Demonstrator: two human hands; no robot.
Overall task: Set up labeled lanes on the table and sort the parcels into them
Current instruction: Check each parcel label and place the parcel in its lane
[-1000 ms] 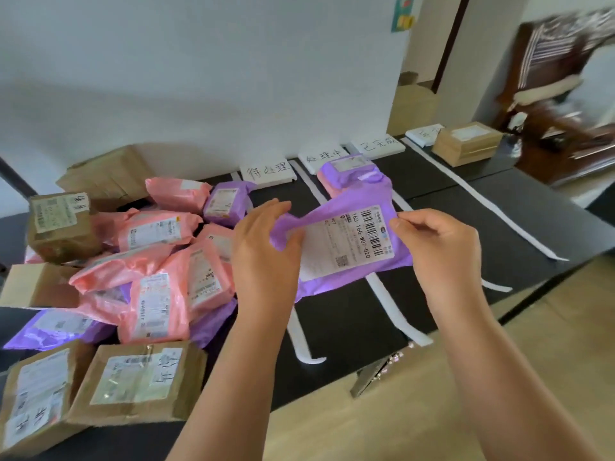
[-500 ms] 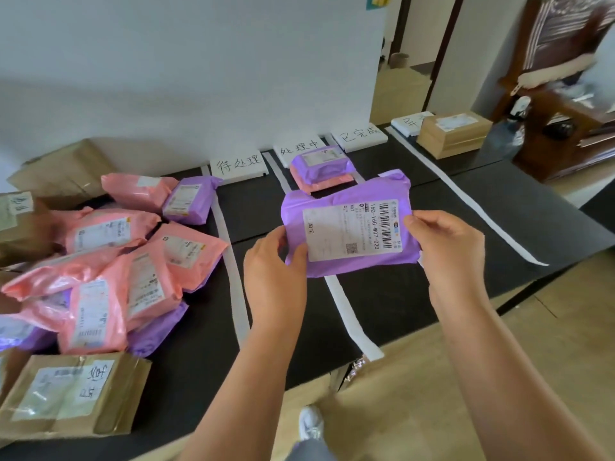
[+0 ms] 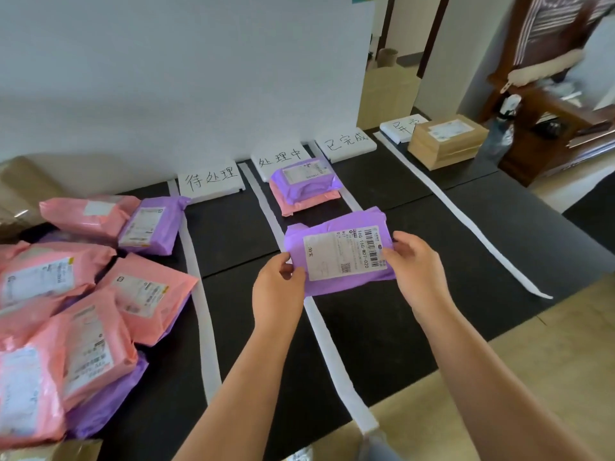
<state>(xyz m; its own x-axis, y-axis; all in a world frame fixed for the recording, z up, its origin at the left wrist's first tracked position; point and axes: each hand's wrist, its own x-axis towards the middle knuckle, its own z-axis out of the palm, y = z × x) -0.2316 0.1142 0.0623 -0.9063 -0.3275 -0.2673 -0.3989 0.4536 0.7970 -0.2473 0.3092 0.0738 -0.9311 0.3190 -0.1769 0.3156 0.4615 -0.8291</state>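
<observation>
A purple parcel [image 3: 336, 244] with a white barcode label hangs above the black table [image 3: 416, 234], over the white strip between the second and third lanes. My left hand [image 3: 278, 287] pinches its lower left corner and my right hand [image 3: 414, 264] grips its right edge. Four white cards stand at the back: the first label [image 3: 211, 181], the second label [image 3: 283, 159], the third label [image 3: 347, 144] and a fourth label [image 3: 401, 126]. A purple parcel [image 3: 304, 179] lies on a pink one [image 3: 309, 202] in the second lane.
A heap of pink parcels [image 3: 66, 304] and purple parcels [image 3: 153, 226] covers the table's left side. White tape strips [image 3: 462, 221] mark the lanes. A brown cardboard box [image 3: 447, 139] sits in the far right lane. Wooden furniture [image 3: 559, 94] stands beyond the table's right end.
Both hands carried the purple parcel rightward and lower, from beside the heap to above the lanes. The view has shifted right, so the heap lies further left.
</observation>
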